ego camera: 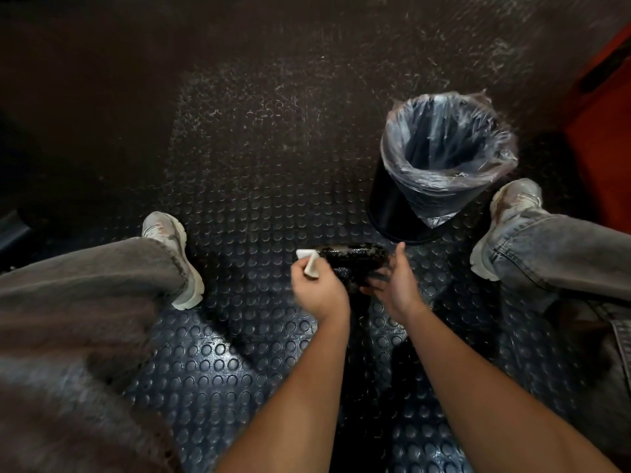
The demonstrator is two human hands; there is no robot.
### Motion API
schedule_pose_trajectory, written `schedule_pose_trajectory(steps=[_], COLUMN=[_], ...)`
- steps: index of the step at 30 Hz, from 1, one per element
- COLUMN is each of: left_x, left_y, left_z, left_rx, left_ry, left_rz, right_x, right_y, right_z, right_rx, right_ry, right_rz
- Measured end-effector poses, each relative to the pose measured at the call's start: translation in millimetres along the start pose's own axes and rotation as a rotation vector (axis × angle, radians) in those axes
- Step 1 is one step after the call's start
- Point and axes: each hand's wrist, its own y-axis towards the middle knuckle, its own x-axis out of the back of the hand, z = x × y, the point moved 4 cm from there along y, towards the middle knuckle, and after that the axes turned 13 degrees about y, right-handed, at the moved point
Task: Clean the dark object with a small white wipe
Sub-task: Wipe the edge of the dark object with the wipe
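1. Two bare hands work low between the knees, above a dark rubber floor with raised round studs.
2. Left hand: fingers curled, pinching a small white wipe. The wipe is folded; its top corner pokes up above the fingers and it sits at the left end of the dark object, touching or just beside it; cannot tell which.
3. Right hand: thumb up along the object's right end, fingers curled under its near side, gripping it. Fingertips look smeared dark.
4. The object is glossy black, roughly elongated, with a pale worn streak along its top edge. It is held off the floor between both hands, just in front of the bin. Shape detail is blurred, so I cannot tell what it is.
5. Black waste bin stands on the floor behind the right hand, lined with a clear plastic bag folded over the rim. The bag's inside is dark; contents cannot be made out.
6. Legs in grey jeans are spread to each side, with a left shoe and a right shoe, both pale and scuffed.
7. An orange surface shows at the far right edge.
8. Writing, brands, labels: none legible on the object, wipe, bin or shoes.
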Motion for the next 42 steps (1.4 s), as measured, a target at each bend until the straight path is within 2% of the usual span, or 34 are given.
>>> schedule_pose_trajectory(steps=[5, 7, 10, 12, 14, 17, 20, 23, 26, 29, 31, 33, 35, 38, 40, 42], left_x=[-9.0, -8.6, -5.3, -1.0, 0.2, 0.9, -3.9, -8.8, -7.1, -2.3, -2.0, 0.5, 2.8, -2.6, -6.7, -7.6], left_y=[-14.1, -10.3, 3.1, 9.0, 13.8, 6.6, -11.2, -12.7, -1.6, 10.0, 11.8, 8.8, -0.6, -12.8, -13.3, -9.4], left_z=[3.9, 12.7, 28.2, 29.4, 22.9, 8.7, 2.7, 7.5, 19.1, 26.4, 20.0, 10.1, 1.2, -0.8, 0.2, 4.3], left_rx=[-0.193, -0.179, 0.062, 0.278, 0.334, 0.196, -0.029, -0.069, 0.118, 0.379, 0.407, 0.330, 0.167, -0.109, -0.166, -0.104], left_ry=[0.149, 0.192, 0.133, -0.036, -0.134, -0.111, 0.061, 0.156, 0.146, -0.082, -0.166, -0.121, 0.002, 0.167, 0.226, 0.252], left_rz=[0.147, 0.199, 0.134, 0.059, 0.037, 0.000, 0.076, 0.152, 0.146, 0.093, 0.069, 0.022, 0.010, 0.136, 0.216, 0.226], right_x=[3.3, 3.3, 1.6, 1.4, 1.7, 1.3, -0.3, 0.8, 2.8, 2.4, 2.6, 2.5, 2.7, 1.3, 1.8, 3.2], right_y=[4.4, 4.3, 2.2, 1.3, 0.6, 0.4, 0.3, 0.7, 2.7, 2.4, 2.7, 2.8, 2.4, 3.1, 4.7, 4.3], right_z=[-2.2, -2.0, -1.6, -0.7, 0.0, 0.9, 0.6, 0.5, -0.8, -1.4, -0.1, -0.2, -0.4, -0.2, -1.6, -1.5], right_rx=[0.022, 0.013, 0.004, 0.002, 0.005, 0.003, 0.009, 0.011, -0.002, -0.001, 0.003, 0.001, 0.003, 0.010, 0.014, 0.010], right_ry=[0.001, 0.006, -0.010, -0.018, -0.011, -0.004, 0.005, 0.004, 0.000, -0.003, -0.007, 0.001, 0.007, 0.015, 0.013, 0.002], right_rz=[-0.011, 0.005, 0.007, 0.006, 0.001, -0.005, 0.006, 0.000, 0.018, 0.009, 0.001, -0.003, -0.008, -0.001, 0.001, 0.009])
